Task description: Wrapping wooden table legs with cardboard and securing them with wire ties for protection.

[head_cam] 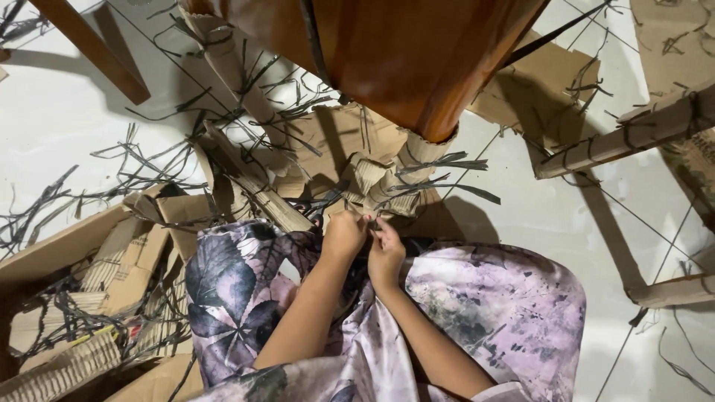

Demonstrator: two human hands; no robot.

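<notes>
My left hand (344,234) and my right hand (385,253) are held close together over my lap, fingertips pinched near a black strap strip (370,217). Just beyond them lies corrugated cardboard wrapping (376,182) around the foot of a brown wooden furniture leg (417,59), with black strips (447,165) sticking out of it. What exactly each finger grips is too small to tell. My lap is covered by floral purple cloth (484,305).
Torn cardboard pieces (97,260) and cut black straps (149,167) litter the white tiled floor (551,216). Other cardboard-wrapped legs (625,138) stand at right; a bare wooden leg (93,48) at upper left.
</notes>
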